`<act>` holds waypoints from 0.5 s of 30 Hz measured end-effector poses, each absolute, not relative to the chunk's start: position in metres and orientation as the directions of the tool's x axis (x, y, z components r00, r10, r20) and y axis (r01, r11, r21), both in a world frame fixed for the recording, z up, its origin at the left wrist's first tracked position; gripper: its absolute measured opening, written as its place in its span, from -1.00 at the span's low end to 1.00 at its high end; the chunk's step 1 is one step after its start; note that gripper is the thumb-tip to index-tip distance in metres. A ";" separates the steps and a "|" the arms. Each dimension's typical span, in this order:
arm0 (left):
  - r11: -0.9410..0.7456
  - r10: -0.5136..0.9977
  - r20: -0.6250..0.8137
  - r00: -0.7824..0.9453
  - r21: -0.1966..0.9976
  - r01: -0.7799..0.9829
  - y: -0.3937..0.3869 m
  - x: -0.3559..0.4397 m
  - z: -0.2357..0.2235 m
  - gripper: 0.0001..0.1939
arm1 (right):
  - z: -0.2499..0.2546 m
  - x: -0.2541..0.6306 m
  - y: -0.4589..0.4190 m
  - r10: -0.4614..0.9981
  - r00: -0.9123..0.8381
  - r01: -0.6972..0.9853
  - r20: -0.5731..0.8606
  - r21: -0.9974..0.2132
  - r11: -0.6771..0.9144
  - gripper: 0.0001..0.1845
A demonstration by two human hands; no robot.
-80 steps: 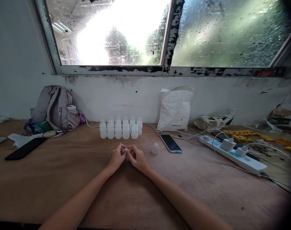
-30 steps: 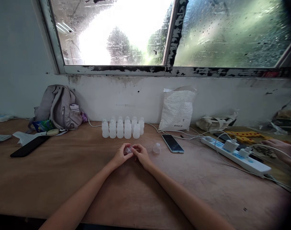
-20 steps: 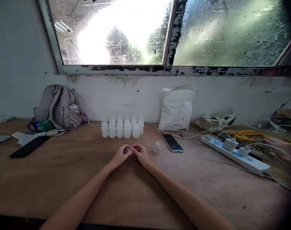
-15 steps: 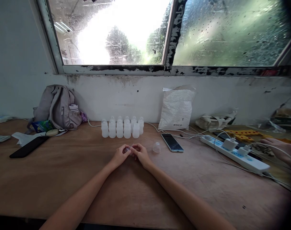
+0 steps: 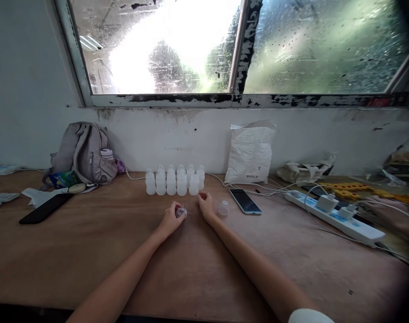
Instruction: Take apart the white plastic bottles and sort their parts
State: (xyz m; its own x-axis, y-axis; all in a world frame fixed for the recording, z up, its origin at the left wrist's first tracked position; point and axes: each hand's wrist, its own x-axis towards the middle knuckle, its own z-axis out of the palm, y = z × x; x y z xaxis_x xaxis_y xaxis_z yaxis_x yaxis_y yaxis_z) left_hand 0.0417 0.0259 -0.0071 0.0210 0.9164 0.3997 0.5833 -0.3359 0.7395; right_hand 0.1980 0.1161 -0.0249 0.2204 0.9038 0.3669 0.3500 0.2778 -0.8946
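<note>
One small clear piece (image 5: 182,211) is pinched in the left hand's (image 5: 169,219) fingers; the right hand (image 5: 207,207) is nearer the frontmost frosted bottle (image 5: 194,185), upright just beyond and left of its curled fingers, whose grip I cannot tell; seven bottles (image 5: 171,183) show; one clear cap (image 5: 223,207), one phone (image 5: 245,201) on the counter (image 5: 191,269).

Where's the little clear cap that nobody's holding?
In the head view, the clear cap sits on the table, just right of the middle, between the right hand and the phone.
</note>
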 end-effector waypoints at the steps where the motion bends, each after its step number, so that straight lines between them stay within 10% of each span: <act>1: -0.339 0.916 0.400 0.030 0.732 0.591 0.025 0.042 -0.007 -0.80 | -0.024 0.197 0.123 0.900 0.243 0.368 0.363 -0.892 0.261 -0.78; 15: -0.392 0.904 0.412 0.117 0.683 0.616 0.023 0.043 -0.003 -0.77 | -0.019 0.174 0.158 0.886 0.343 0.508 0.312 -0.855 0.104 -0.52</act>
State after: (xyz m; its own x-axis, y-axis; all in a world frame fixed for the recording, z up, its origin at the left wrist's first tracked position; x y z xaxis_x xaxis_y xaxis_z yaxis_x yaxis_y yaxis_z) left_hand 0.0433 0.0226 -0.0034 0.1175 0.9036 0.4120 0.6165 -0.3916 0.6831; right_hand 0.1744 0.1585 -0.0194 0.3432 0.8861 0.3115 0.5079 0.1039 -0.8551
